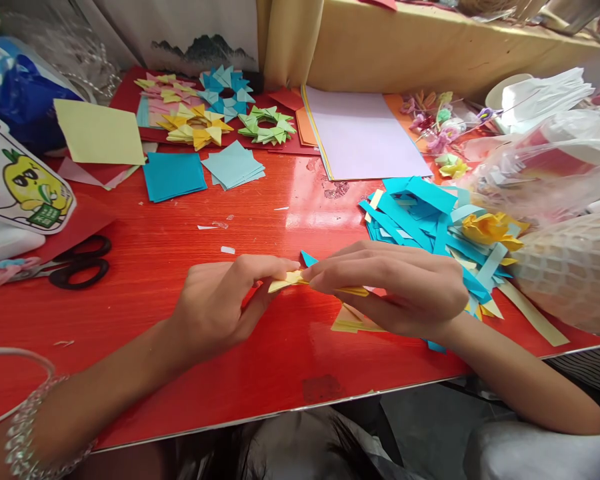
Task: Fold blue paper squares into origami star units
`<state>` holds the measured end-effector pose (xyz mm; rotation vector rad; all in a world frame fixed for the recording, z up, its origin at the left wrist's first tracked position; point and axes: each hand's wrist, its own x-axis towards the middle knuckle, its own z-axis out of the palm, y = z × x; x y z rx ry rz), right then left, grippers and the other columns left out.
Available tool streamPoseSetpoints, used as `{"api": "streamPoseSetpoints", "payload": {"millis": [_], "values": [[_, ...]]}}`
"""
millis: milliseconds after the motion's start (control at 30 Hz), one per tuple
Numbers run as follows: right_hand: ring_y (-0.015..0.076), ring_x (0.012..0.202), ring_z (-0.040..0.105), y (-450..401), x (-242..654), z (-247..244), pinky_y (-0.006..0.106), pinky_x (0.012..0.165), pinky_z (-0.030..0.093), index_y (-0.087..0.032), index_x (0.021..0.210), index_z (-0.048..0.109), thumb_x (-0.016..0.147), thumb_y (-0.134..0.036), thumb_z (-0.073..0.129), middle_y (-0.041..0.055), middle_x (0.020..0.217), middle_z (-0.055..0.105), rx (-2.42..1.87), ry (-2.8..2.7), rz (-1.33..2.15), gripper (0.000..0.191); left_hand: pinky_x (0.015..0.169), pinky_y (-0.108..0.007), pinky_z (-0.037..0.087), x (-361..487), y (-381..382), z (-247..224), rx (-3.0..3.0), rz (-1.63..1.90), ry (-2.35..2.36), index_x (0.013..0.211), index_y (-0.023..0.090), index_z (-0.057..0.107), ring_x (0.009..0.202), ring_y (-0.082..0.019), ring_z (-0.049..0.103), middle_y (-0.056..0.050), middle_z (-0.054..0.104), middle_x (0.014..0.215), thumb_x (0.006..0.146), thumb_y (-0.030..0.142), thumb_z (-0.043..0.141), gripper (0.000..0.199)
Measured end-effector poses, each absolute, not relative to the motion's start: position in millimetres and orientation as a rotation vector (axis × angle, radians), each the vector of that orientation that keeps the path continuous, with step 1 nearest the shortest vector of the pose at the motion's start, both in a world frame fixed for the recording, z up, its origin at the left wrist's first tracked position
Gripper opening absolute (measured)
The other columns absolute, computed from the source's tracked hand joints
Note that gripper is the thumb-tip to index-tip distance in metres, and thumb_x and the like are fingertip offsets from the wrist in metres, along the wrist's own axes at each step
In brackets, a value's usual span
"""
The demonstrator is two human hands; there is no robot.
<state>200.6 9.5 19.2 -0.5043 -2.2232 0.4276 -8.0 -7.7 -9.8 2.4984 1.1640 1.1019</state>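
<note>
Both hands meet over the front part of the red table, pinching a folded yellow paper piece (293, 280) between them. My left hand (213, 293) grips its left end with thumb and forefinger. My right hand (395, 283) holds the right side, its fingers covering part of the paper. Beneath the right hand lie more folded yellow papers (355, 321), partly hidden. A small blue paper tip (308, 259) shows just behind the right fingertips.
Folded paper rings, one yellow (197, 128) and one green (266, 125), lie at the back. Blue squares (175, 176) and a lilac sheet (365, 133) sit before them. Blue strips (415, 210) pile up at right. Black-handled scissors (80, 263) lie left.
</note>
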Motion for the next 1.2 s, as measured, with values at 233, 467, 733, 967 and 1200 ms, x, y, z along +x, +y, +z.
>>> {"api": "streamPoseSetpoints", "payload": {"millis": [233,467,733,967,1200], "values": [[0.0095,0.081,0.068,9.1,201.2,19.7,0.018,0.073,0.055,-0.022,0.094,0.065,0.090,-0.014,0.046,0.0005,0.081,0.071,-0.564,-2.306,0.250,0.021,0.056,-0.012,0.047,-8.0,-1.9,-16.3,2.598,1.312,1.086,0.097,0.022,0.055,0.064,-0.007,0.067,0.005,0.073,0.080,0.085,0.016,0.058,0.014],[0.0083,0.072,0.067,7.3,199.6,20.8,0.017,0.064,0.053,-0.019,0.089,0.064,0.087,-0.011,0.053,-0.0008,0.081,0.072,-0.720,-2.237,0.371,0.014,0.056,-0.013,0.046,-7.8,-3.5,-14.6,2.596,1.225,1.153,0.095,0.023,0.059,0.060,-0.007,0.066,0.005,0.072,0.078,0.086,0.022,0.056,0.010],[0.0098,0.073,0.068,4.5,196.2,19.9,0.018,0.062,0.052,-0.020,0.096,0.062,0.084,-0.014,0.058,-0.0006,0.085,0.072,-0.941,-2.162,0.396,0.014,0.060,-0.015,0.046,-6.2,-4.0,-8.0,2.595,1.094,1.168,0.099,0.024,0.062,0.061,-0.007,0.067,0.005,0.074,0.079,0.088,0.021,0.054,0.014],[0.0069,0.052,0.062,7.5,198.4,22.9,0.019,0.046,0.044,-0.019,0.083,0.065,0.084,-0.026,0.059,-0.0022,0.074,0.070,-1.085,-2.180,0.612,0.009,0.061,-0.015,0.047,-5.7,-3.9,-6.0,2.504,1.030,1.215,0.096,0.024,0.066,0.063,-0.008,0.067,0.004,0.074,0.081,0.088,0.024,0.054,0.015],[0.0066,0.048,0.060,5.4,195.0,23.6,0.019,0.043,0.040,-0.018,0.074,0.064,0.085,-0.026,0.058,-0.0025,0.063,0.067,-1.170,-2.073,0.737,0.015,0.047,-0.013,0.039,-3.0,-6.0,5.9,2.210,0.963,1.310,0.087,0.022,0.069,0.044,-0.004,0.053,0.007,0.068,0.063,0.085,0.029,0.057,0.014]]}}
